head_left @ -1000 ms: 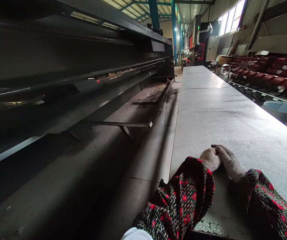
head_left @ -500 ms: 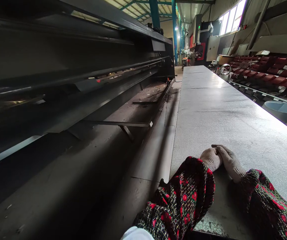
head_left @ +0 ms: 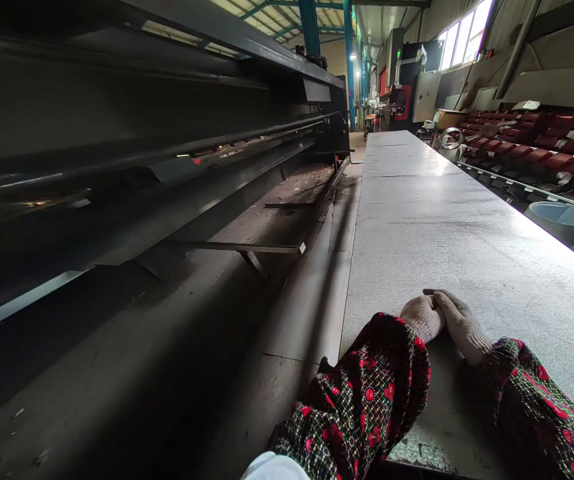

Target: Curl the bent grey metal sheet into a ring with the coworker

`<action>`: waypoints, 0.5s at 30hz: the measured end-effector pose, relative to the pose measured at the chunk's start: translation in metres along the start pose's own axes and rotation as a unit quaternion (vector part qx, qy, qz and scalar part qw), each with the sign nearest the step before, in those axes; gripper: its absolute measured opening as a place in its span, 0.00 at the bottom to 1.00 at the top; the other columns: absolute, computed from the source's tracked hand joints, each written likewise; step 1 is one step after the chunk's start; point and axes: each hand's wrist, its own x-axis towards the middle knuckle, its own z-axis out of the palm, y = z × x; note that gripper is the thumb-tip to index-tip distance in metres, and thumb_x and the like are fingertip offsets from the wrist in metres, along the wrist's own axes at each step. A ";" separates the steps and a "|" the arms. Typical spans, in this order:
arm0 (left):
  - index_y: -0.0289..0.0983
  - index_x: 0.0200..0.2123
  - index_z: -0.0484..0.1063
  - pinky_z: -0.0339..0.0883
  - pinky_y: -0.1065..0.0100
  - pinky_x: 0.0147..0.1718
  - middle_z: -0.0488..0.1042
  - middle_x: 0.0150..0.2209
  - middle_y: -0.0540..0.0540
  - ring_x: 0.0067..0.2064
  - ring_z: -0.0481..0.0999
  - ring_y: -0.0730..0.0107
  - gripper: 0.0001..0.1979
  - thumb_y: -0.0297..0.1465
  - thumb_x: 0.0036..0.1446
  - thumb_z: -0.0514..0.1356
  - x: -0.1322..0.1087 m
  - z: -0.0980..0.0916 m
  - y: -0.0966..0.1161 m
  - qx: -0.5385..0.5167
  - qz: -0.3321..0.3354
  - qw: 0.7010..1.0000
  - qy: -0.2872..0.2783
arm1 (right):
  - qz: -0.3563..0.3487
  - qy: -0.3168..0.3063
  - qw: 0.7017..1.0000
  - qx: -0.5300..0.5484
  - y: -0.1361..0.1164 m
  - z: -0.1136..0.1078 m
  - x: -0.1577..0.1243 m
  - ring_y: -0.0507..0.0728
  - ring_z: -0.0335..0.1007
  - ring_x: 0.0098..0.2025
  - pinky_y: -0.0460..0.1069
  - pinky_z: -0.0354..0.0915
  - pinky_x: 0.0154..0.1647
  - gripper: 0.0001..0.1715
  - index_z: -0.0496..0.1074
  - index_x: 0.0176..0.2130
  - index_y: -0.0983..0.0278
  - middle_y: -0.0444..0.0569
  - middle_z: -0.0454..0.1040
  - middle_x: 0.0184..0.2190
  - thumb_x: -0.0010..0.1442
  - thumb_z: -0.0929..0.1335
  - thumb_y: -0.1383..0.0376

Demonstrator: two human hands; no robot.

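Both my hands wear light knit gloves and rest together on a long stack of grey galvanised metal sheets [head_left: 417, 200]. My left hand [head_left: 419, 317] is curled into a loose fist, and nothing shows in it. My right hand [head_left: 459, 323] lies over it, with the fingers stretched across the left knuckles and holding nothing. Dark sleeves with a red flower print [head_left: 367, 400] cover both forearms, which lie on the near end of the sheets.
A long dark sheet-metal machine [head_left: 141, 133] runs along the left, with support arms [head_left: 247, 250] sticking out over the floor. A pale blue tub [head_left: 559, 220] and rows of red profiles [head_left: 541, 143] lie to the right. Further machines stand at the far end.
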 end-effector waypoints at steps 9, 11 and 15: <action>0.42 0.41 0.75 0.65 0.69 0.34 0.77 0.36 0.45 0.37 0.74 0.64 0.20 0.43 0.55 0.48 0.001 0.002 -0.004 -0.003 0.011 1.000 0.003 | -0.001 0.002 1.000 0.000 0.000 0.000 0.001 0.58 0.67 0.50 0.53 0.59 0.55 0.24 0.71 0.48 0.57 0.46 0.74 0.46 0.59 0.58 0.52; 0.42 0.41 0.75 0.65 0.70 0.33 0.77 0.35 0.45 0.37 0.74 0.65 0.19 0.42 0.55 0.49 0.001 0.001 -0.003 -0.009 0.011 1.000 -0.001 | 0.005 -0.001 1.000 0.000 -0.002 0.000 0.001 0.58 0.66 0.50 0.53 0.59 0.55 0.25 0.71 0.48 0.59 0.47 0.74 0.46 0.59 0.58 0.52; 0.42 0.40 0.75 0.66 0.69 0.34 0.77 0.35 0.46 0.37 0.74 0.65 0.20 0.43 0.55 0.48 0.000 0.002 -0.003 -0.010 0.000 1.000 -0.002 | 0.010 -0.007 1.000 0.000 -0.006 -0.002 0.001 0.58 0.66 0.51 0.53 0.58 0.56 0.24 0.71 0.48 0.59 0.47 0.74 0.46 0.59 0.58 0.53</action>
